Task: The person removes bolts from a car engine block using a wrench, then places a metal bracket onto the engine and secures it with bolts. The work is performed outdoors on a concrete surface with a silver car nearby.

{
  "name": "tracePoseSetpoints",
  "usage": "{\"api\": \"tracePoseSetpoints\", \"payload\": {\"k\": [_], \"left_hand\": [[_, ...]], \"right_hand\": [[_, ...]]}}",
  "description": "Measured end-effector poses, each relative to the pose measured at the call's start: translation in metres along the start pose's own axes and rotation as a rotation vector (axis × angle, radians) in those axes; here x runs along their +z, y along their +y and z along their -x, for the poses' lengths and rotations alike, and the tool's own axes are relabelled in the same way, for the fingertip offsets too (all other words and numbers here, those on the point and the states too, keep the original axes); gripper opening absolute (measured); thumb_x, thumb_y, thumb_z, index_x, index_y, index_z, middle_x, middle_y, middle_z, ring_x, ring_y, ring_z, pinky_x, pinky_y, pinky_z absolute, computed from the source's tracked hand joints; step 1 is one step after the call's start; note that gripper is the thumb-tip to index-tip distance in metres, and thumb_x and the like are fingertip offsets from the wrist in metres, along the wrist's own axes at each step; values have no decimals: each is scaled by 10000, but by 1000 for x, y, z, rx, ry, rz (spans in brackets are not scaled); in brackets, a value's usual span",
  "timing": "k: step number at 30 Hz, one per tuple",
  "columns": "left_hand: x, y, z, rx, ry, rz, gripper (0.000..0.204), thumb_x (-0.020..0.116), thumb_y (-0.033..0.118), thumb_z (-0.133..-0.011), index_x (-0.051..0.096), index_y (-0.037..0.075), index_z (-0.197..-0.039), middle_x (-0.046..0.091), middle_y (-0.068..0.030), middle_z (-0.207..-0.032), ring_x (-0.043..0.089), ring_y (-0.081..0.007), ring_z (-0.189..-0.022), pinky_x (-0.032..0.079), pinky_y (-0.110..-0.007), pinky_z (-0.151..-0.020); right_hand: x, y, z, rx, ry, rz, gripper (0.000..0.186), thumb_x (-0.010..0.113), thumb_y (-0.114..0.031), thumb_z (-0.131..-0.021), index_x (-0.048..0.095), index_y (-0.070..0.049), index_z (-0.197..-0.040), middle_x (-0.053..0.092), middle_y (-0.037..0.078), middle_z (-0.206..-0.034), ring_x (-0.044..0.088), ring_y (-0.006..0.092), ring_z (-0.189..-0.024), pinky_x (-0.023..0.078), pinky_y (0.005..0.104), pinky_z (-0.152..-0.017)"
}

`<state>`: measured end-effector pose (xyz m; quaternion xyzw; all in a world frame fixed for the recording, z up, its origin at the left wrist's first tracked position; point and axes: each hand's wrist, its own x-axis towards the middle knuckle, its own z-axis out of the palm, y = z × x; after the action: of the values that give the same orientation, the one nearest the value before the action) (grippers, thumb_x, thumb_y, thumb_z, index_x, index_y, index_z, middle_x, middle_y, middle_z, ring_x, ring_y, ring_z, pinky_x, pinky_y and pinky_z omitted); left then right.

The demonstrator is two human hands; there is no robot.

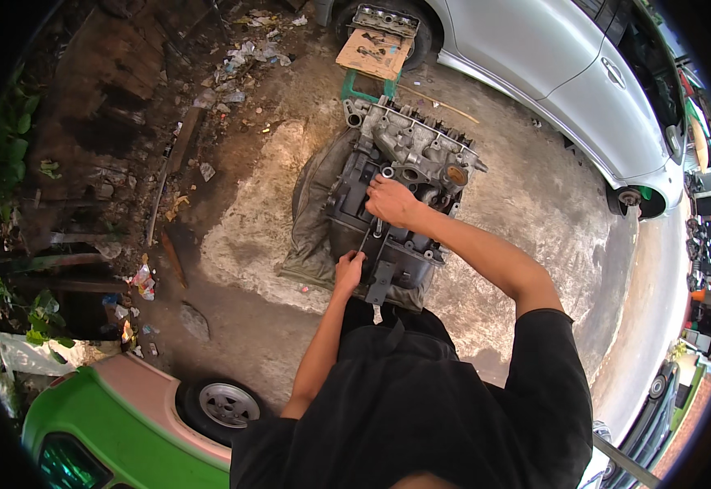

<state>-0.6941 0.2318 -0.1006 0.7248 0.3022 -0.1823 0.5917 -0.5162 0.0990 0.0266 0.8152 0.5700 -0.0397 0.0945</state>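
Note:
An engine [411,183] stands in front of me, with a grey metal cylinder head on its far side and a dark block and covers nearer. My right hand [392,202] is closed in a fist over the middle of the block; what it grips is mostly hidden under the fingers. A round metal ring [387,172] shows just beyond those fingers; I cannot tell if it belongs to a tool. At the near left side of the engine, my left hand [349,267] is closed around the lower end of a thin metal rod [365,240]. A dark bracket [380,284] points toward me.
Under the engine lies a dark cloth [310,208]. Beyond it, a green stool [369,83] carries cardboard [374,54] and a metal engine cover [385,19]. A silver car [526,53] is at far right, a green car [111,416] at near left. Litter [245,57] lies far left.

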Motion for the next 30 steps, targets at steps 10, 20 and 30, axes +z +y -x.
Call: {"api": "tracePoseSetpoints", "payload": {"k": [10, 20, 30], "left_hand": [[1, -4, 0, 33, 25, 48, 377, 563, 309, -852, 704, -24, -959, 698, -182, -911, 639, -288, -903, 460, -373, -815], [0, -12, -6, 45, 12, 26, 385, 575, 330, -854, 708, -5, -988, 704, -201, -937, 664, -341, -917, 477, -419, -830], [0, 23, 21, 381, 281, -192, 421, 683, 182, -832, 573, 56, -1218, 578, -202, -1154, 557, -400, -1087, 434, -468, -938]], "right_hand": [[-6, -24, -76, -485, -95, 194, 133, 652, -160, -833, 758, -156, -752, 736, 33, -816, 693, 210, -879, 409, 347, -1043], [-21, 33, -28, -65, 54, -86, 59, 684, -80, -714, 717, -82, -764, 707, 117, -863, 670, 282, -927, 441, 372, -977], [18, -30, 116, 832, 323, -795, 110, 683, -92, -835, 732, -73, -932, 658, 146, -899, 629, 340, -933, 476, 465, -849]]}}
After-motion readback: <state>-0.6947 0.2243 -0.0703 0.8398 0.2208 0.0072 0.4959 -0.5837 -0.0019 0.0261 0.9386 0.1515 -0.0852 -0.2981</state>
